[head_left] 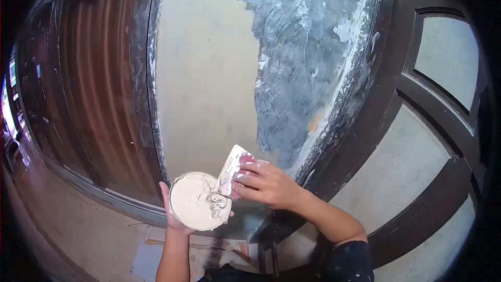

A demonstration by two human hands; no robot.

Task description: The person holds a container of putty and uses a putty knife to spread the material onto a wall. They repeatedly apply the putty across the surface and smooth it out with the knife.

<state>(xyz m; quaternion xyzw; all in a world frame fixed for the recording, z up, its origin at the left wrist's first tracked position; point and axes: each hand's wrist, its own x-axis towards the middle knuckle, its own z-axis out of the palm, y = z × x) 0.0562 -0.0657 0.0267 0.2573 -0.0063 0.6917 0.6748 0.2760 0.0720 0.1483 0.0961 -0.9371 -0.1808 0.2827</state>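
My left hand [176, 223] supports a round tub [194, 173] from below, with the thumb up along its left side. Thick cream-coloured putty [192, 201] fills the tub, its surface churned up at the right. In my right hand [272, 185] is a flat putty spreader [228, 171], pinkish where it shows and coated with putty. Its lower edge meets the putty at the tub's right side. Putty smears mark the right fingers. Beyond both hands stands a wall panel, with smooth cream filler [203, 83] on its left and a patchy grey surface [292, 73] on its right.
A dark wooden frame with pale panels [396, 162] curves along the right. Brown ribbed panelling [99, 73] stands at the left. Below lies a tan floor [94, 214], with a stained sheet [148, 261] near my left forearm.
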